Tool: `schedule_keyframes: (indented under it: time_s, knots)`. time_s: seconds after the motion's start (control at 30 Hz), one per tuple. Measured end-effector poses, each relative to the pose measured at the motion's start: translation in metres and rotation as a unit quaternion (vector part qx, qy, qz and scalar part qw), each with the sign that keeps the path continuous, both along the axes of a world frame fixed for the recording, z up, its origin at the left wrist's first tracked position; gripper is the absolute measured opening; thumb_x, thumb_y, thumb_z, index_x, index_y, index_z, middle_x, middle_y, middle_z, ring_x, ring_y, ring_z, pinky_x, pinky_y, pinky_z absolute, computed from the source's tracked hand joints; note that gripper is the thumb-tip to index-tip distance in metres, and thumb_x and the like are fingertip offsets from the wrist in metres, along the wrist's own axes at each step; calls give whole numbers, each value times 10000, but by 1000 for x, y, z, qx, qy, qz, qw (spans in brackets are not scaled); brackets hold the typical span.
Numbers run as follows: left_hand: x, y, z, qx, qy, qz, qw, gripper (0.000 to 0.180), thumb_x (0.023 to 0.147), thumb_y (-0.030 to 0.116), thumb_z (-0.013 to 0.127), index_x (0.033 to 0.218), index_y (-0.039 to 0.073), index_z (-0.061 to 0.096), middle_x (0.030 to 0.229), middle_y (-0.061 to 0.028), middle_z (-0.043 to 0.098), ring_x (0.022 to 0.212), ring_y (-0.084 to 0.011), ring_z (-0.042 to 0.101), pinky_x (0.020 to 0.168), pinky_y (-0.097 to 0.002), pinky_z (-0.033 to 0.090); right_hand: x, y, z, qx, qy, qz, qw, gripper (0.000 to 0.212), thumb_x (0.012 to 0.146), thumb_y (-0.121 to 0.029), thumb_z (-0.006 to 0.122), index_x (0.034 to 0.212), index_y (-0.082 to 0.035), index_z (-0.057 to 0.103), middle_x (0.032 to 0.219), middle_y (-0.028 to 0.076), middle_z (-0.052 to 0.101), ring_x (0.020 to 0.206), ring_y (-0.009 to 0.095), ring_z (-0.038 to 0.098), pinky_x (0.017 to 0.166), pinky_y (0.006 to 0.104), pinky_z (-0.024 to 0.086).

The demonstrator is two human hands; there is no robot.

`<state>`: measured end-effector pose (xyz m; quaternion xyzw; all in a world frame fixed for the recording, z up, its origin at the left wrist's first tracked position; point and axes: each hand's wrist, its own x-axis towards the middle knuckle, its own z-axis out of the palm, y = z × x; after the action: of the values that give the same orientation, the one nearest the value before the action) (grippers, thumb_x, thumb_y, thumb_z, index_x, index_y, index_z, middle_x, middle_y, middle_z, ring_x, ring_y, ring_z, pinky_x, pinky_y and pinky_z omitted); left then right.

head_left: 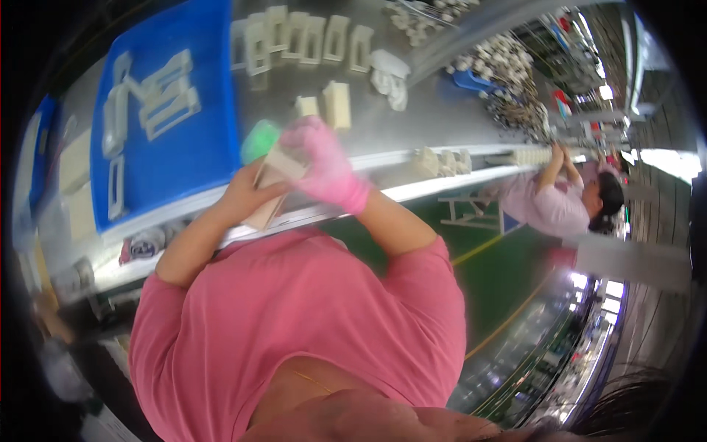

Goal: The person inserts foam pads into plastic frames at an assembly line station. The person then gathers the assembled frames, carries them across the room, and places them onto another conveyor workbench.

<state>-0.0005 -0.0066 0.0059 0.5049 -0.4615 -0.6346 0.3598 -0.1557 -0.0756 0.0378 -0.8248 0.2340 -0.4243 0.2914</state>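
Close to my body, at the table's front edge, my bare left hand [247,193] is closed around a cream rectangular box-like plastic piece [266,210]. The piece is tilted, and its upper end is paler. Against that upper end is my right hand [324,166] in a pink glove, its fingers curled and blurred by motion. Whatever those fingers grip is hidden. A bright green object [261,140] shows just behind my left hand. Beyond the gloved hand, a cream box piece [337,104] stands upright on the metal table, with a shorter one [306,107] beside it.
Several cream rectangular frames [312,38] stand at the back of the table, near a white crumpled item [389,77]. At left, a blue tray [213,81] holds white frames. Cream parts [442,162] sit along the front rail. Another person [560,199] works farther right.
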Motion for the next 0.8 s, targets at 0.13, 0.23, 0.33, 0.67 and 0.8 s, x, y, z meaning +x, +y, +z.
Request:
schedule_keyframes:
  time_s: [0.13,0.23,0.33,0.67,0.8]
  knots:
    - [0,5,-23,-57,103,8,993,411,759,179,605,1106,41,433,812,-105,565,613,-170,567,517,-289,472,-10,14,6,8,37,-3,999,358,565,-143,682,862,-42,509,888,148,480,814,295,495,699,363,415]
    - [4,1,-11,64,165,-17,984,438,767,194,600,1131,51,403,811,-100,555,610,-181,567,509,-294,476,-8,10,2,78,66,-18,995,385,550,-145,667,887,-43,510,906,141,480,855,307,488,742,364,412]
    - [5,-8,-3,105,210,-36,971,462,768,211,603,1142,46,387,824,-108,547,582,-184,565,482,-288,475,-11,10,5,17,-79,-30,996,483,548,-146,663,991,-50,497,956,141,493,905,318,483,801,339,401]
    - [154,-58,-57,-196,-425,31,883,312,838,264,473,1025,21,530,947,-136,577,868,-255,556,755,-318,424,-96,6,32,260,323,-317,853,338,667,-274,525,925,-57,562,896,141,586,838,293,563,779,344,431]
    - [268,-27,-98,-14,-682,55,730,367,801,310,492,995,-1,514,964,-213,558,926,-358,521,788,-400,411,-121,1,20,165,465,-455,741,409,666,-328,590,938,-28,526,1007,144,546,983,278,506,856,369,370]
